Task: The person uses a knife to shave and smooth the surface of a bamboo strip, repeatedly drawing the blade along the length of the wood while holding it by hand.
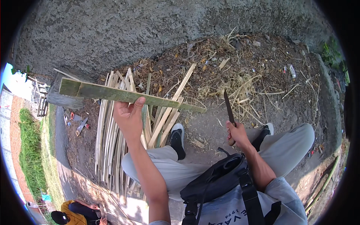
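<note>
My left hand (128,119) is closed around the lower edge of a long green bamboo strip (112,93), thumb up along its near face. The strip runs slightly downhill from the far left toward the middle, held above the ground. In my right hand (237,133) is a knife (228,107) with a dark, narrow blade and a wooden handle, its tip pointing away from me. Blade and bamboo are apart. Beneath and beyond my left arm lies a pile of split bamboo strips (108,138), pale and long.
Shavings (243,93) litter the dirt between my feet and the rough grey wall (161,26). A log (62,93) lies at the left, near a handsaw (81,126). A black bag (217,176) hangs at my front. Lower left, another person (77,212) in yellow sits working. Bamboo poles (322,185) lie at right.
</note>
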Demonstrator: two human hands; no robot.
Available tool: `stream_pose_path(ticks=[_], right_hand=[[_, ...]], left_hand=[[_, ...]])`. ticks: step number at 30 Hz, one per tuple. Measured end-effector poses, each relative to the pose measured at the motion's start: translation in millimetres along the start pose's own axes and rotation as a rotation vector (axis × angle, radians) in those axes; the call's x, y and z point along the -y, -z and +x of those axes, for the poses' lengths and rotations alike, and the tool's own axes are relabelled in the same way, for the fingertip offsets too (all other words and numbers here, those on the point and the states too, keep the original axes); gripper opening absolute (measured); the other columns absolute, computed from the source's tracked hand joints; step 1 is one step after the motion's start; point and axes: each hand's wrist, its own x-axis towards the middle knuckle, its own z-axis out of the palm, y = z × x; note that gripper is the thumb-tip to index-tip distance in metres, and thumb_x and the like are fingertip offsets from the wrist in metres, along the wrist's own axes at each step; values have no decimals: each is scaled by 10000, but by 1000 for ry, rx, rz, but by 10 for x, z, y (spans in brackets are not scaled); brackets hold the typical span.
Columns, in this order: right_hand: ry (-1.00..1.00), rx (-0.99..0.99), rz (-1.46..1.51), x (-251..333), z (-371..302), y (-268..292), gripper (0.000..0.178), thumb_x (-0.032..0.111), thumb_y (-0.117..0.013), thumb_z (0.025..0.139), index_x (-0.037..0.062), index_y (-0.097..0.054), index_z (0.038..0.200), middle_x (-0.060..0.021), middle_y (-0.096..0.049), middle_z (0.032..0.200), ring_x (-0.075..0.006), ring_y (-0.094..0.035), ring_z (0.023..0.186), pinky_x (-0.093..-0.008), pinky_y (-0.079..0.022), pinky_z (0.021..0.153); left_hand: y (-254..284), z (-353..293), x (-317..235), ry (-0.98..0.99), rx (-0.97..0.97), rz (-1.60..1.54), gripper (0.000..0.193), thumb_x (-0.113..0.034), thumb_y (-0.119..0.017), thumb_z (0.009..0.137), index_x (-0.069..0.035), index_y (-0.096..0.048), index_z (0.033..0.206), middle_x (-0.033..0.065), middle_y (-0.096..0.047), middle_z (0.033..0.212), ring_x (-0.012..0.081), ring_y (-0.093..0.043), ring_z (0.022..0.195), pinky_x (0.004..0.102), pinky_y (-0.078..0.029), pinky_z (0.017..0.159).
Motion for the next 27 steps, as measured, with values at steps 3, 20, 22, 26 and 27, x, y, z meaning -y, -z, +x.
stream_pose_path(ticks=[3, 20, 22, 26, 27], right_hand=[[11, -6, -12, -12, 9, 6, 360, 311, -588, 880, 0, -498, 723, -36, -482, 564, -131, -494, 417, -304, -439, 405], [12, -8, -183, -83, 94, 38, 390, 345, -575, 880, -11, -526, 728, -80, -551, 519, -170, -568, 427, -329, -442, 426], [42, -28, -216, -95, 94, 36, 389, 343, -579, 871, -30, -555, 762, -86, -558, 520, -177, -580, 435, -332, -449, 431], [36, -36, -239, -99, 79, 33, 389, 338, -584, 863, -43, -569, 783, -87, -558, 520, -182, -591, 444, -333, -456, 435], [33, -17, -215, -94, 77, 31, 368, 318, -589, 874, -18, -530, 736, -60, -521, 520, -160, -553, 428, -320, -440, 415]], left_hand=[[8, 17, 13, 5, -3, -6, 405, -123, -743, 779, 25, -533, 1092, 72, -620, 896, 119, -581, 824, 241, -469, 749], [-181, -19, 83, -106, 29, 81, 409, -66, -517, 918, -10, -353, 1289, 67, -524, 967, 120, -502, 835, 246, -407, 781], [-202, -19, 88, -130, 4, 91, 418, -67, -512, 921, -4, -346, 1299, 84, -540, 1003, 132, -521, 874, 260, -411, 817], [-166, 11, 107, -37, 2, 64, 426, -69, -450, 942, 10, -312, 1337, 152, -542, 1144, 198, -552, 1030, 311, -440, 899], [-158, 15, 109, -26, 27, 61, 424, -70, -426, 949, 13, -301, 1345, 172, -534, 1181, 223, -552, 1073, 332, -454, 916]])
